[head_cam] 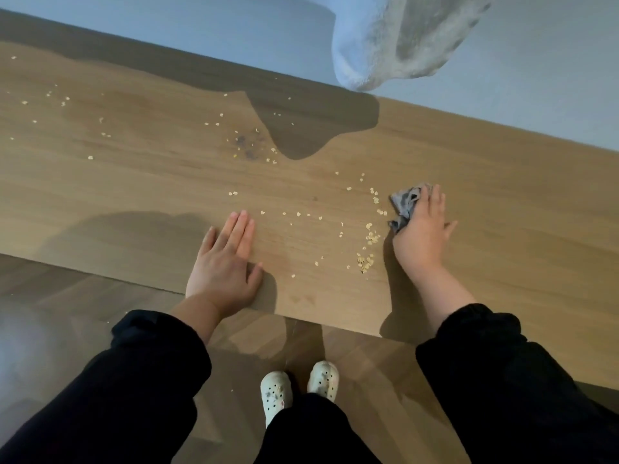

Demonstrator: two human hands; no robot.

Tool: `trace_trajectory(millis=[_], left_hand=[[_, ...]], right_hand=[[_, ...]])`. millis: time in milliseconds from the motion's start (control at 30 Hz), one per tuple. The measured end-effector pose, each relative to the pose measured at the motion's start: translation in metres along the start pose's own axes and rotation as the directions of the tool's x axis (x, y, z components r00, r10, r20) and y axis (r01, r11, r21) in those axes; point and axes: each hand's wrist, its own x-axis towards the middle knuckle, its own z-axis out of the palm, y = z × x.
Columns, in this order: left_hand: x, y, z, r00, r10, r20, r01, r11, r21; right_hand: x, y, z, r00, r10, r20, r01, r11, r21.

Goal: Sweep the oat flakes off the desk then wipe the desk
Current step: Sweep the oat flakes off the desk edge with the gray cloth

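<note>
A crumpled grey cloth [405, 204] is pressed onto the wooden surface [502, 212] under the right hand [423, 236], its grip flat and unclenched, the left hand [227, 262] is laid flat, grip open, near the front edge, and oat flakes [368, 242] are scattered between them, thickest just beside the cloth.

Much bare wood is seen on the desk [502, 202]. Near its front edge, room is taken by a flat left hand [224, 262] and a right hand [422, 232] pressed on a cloth [405, 202]. Open room is left between them. Its back edge is closed off by a wall [536, 78], and a pale towel [395, 38] is hung above it.
</note>
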Motion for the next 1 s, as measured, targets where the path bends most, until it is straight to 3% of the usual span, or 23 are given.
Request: trace_trajectory(millis=[133, 333, 533, 600, 667, 767, 900, 933, 1000], left_hand=[[0.001, -0.001, 0.001, 1.0, 0.006, -0.017, -0.006, 1.0, -0.012], [0.0, 0.0, 0.001, 1.0, -0.006, -0.019, 0.006, 1.0, 0.01], [-0.001, 0.001, 0.002, 1.0, -0.011, -0.019, 0.011, 0.999, 0.039], [0.0, 0.001, 0.001, 1.0, -0.002, -0.022, 0.003, 0.999, 0.034], [0.0, 0.0, 0.001, 1.0, -0.005, -0.028, 0.005, 1.0, 0.025], [0.0, -0.001, 0.001, 1.0, -0.001, -0.026, 0.002, 1.0, 0.024], [0.0, -0.001, 0.001, 1.0, 0.003, -0.03, -0.002, 1.0, 0.014], [0.0, -0.001, 0.001, 0.999, 0.0, -0.034, 0.0, 1.0, 0.012], [0.001, -0.001, 0.002, 0.999, 0.0, -0.036, 0.0, 1.0, 0.007]], right_hand=[[0.006, -0.01, 0.006, 0.995, 0.093, -0.036, -0.092, 0.996, 0.023], [0.005, -0.041, 0.017, 0.978, -0.199, 0.065, 0.197, 0.979, 0.043], [0.046, -0.004, -0.01, 0.992, -0.127, -0.005, 0.126, 0.988, 0.092], [0.072, -0.015, -0.011, 0.983, -0.181, 0.018, 0.18, 0.982, 0.057], [0.089, -0.034, -0.007, 0.937, -0.346, 0.05, 0.345, 0.938, 0.038], [0.092, -0.051, -0.004, 0.768, -0.62, 0.161, 0.625, 0.78, 0.022], [0.093, -0.033, -0.015, 0.599, -0.733, 0.323, 0.762, 0.645, 0.051], [0.097, -0.022, -0.018, 0.604, -0.732, 0.315, 0.762, 0.646, 0.042], [0.1, 0.006, -0.023, 0.73, -0.649, 0.216, 0.661, 0.75, 0.021]])
